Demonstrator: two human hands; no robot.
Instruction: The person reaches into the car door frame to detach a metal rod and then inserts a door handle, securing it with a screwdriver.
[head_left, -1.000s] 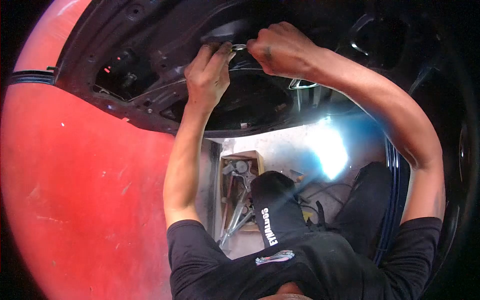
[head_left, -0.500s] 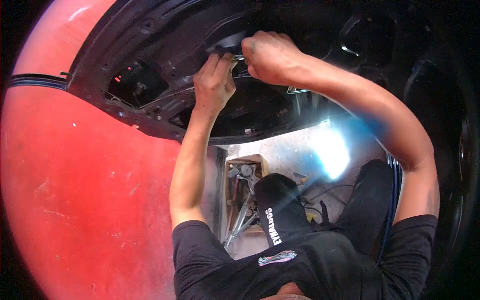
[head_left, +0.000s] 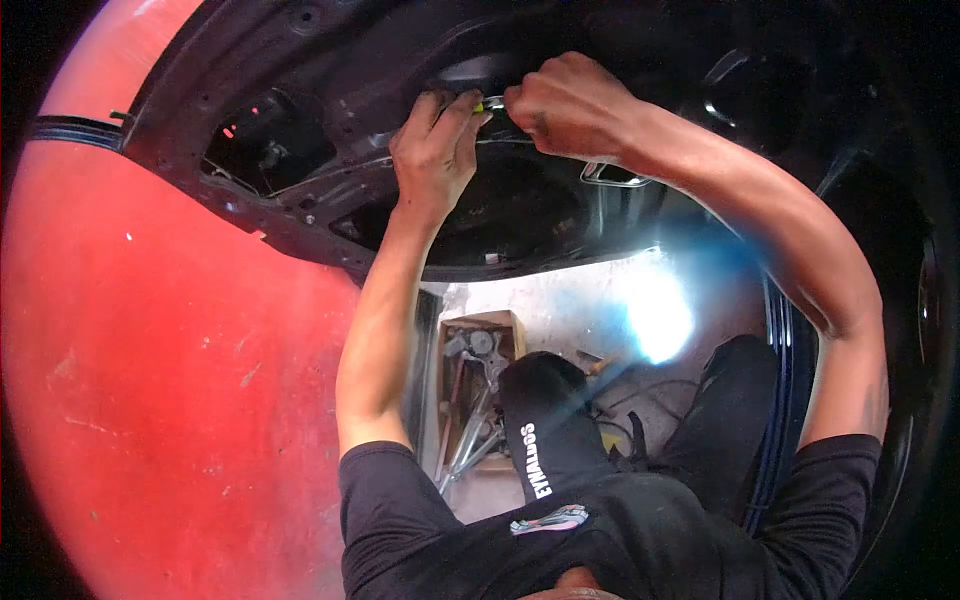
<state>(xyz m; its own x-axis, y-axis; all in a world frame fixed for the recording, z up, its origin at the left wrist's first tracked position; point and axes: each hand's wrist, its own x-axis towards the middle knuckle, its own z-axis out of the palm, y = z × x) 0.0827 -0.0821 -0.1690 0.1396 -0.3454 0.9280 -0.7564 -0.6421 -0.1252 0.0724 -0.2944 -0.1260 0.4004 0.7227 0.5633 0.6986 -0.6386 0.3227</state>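
Note:
A black car door frame (head_left: 330, 215) arches across the upper part of the view. My left hand (head_left: 436, 145) is at its upper middle, thumb and fingers pinched on a small yellow-green and metallic piece (head_left: 490, 104). Just to the right, my right hand (head_left: 565, 105) is curled into a fist at the other end of that shiny piece; what lies inside the fist is hidden. A chrome-edged handle part (head_left: 614, 176) shows beneath my right wrist.
Red painted bodywork (head_left: 180, 370) fills the left side. Below the door, a cardboard box (head_left: 516, 335) holds metal parts. A bright lamp (head_left: 660, 315) glares near my knees, with cables on the floor.
My right hand has shifted slightly right, away from my left hand. More of the metallic piece and a yellow-green part now show between them. The view has shifted a little.

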